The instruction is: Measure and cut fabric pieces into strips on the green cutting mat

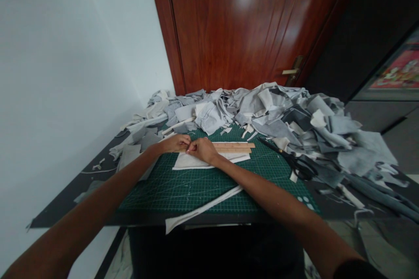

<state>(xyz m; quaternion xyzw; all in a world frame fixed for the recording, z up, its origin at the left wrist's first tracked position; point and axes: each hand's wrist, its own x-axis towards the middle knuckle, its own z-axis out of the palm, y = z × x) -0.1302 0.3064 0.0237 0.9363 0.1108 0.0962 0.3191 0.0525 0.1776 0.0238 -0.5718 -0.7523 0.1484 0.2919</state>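
Note:
My left hand (pixel 176 143) is closed, fingers curled, at the left part of two wooden rulers (pixel 234 145) lying one beside the other. Right against it, my right hand (pixel 202 150) is closed in a pinch over the same rulers. Whatever sits between the fingers is too small to make out. Under the rulers lies a pale piece of fabric (pixel 193 162), flat on a green cutting mat (pixel 196 187). A narrow off-white fabric strip (pixel 203 207) runs below my right forearm, one end hanging over the table's front edge.
Black-handled scissors (pixel 301 168) lie at the mat's right edge. A heap of grey and white fabric scraps (pixel 262 102) covers the back and right of the dark table (pixel 65 209). More scraps (pixel 129 154) lie at left. Behind stands a wooden door (pixel 229 30); a white wall (pixel 65 74) flanks the left.

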